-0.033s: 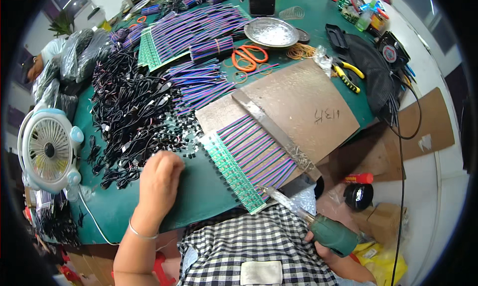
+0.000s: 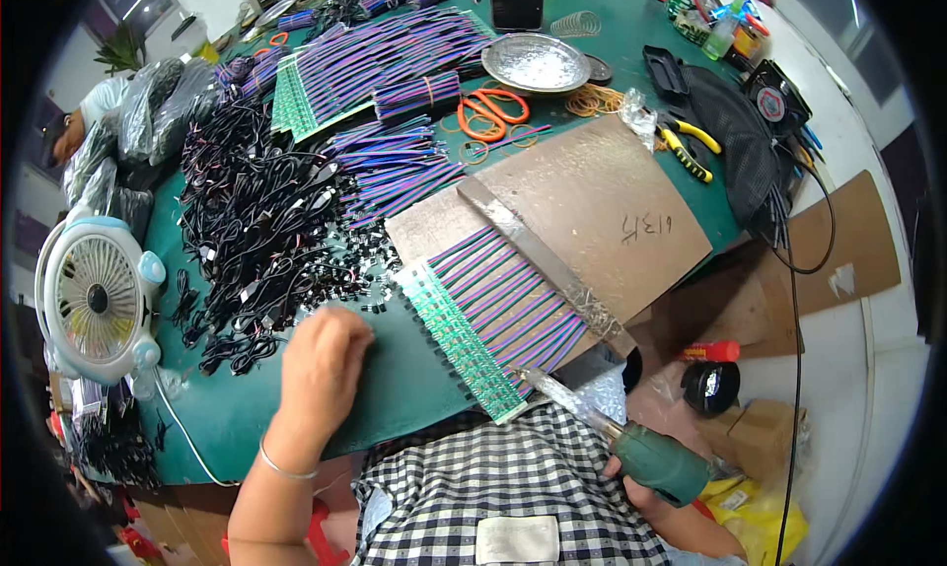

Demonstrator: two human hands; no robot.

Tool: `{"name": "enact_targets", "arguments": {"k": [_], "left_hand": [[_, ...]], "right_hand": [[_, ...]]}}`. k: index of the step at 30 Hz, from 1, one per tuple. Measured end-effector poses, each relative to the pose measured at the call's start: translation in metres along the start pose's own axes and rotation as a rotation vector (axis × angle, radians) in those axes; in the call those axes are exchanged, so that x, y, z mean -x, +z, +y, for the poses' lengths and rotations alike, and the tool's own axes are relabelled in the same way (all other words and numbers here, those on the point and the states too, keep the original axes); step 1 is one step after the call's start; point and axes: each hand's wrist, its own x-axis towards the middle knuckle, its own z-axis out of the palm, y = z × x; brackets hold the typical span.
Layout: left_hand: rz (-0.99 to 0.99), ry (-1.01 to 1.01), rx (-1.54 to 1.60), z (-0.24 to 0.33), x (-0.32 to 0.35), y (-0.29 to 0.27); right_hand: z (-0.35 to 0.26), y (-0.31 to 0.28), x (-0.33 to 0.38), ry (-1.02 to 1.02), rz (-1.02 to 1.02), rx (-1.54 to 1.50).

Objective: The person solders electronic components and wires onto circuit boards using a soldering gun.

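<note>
My left hand (image 2: 324, 361) hovers over the green tabletop beside the small black parts (image 2: 363, 260), fingers curled together; whatever they may hold is hidden. Low on the right, my right hand (image 2: 631, 487) grips what looks like a green heat gun (image 2: 665, 465) with a long pale barrel. Its narrow tip reaches the near end of a green circuit board panel (image 2: 454, 337). Purple, blue and dark wires (image 2: 508, 295) run from this panel across a brown board (image 2: 631, 211), under a flat metal bar (image 2: 538, 255). Small black pieces line the panel's left edge.
Black cables (image 2: 247, 221) heap on the left beside a white fan (image 2: 97, 295). Further back lie more wired panels (image 2: 385, 58), orange-handled scissors (image 2: 491, 114) and a metal dish (image 2: 538, 63). Yellow-handled pliers (image 2: 691, 150) rest near the brown board's far right corner.
My left hand has shifted slightly to the right and toward me, still curled. The right hand and the green heat gun stay in place.
</note>
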Motion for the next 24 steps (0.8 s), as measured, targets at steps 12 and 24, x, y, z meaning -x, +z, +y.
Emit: {"name": "enact_targets", "arguments": {"k": [12,24], "left_hand": [[-0.137,0.241,0.268,0.092,0.02,0.031],[-0.093,0.164,0.259,0.091,0.032,0.027]], "right_hand": [[0.014,-0.013,0.008,-0.132,-0.065,0.296],[-0.001,-0.022,0.013,-0.091,-0.097,0.248]]}}
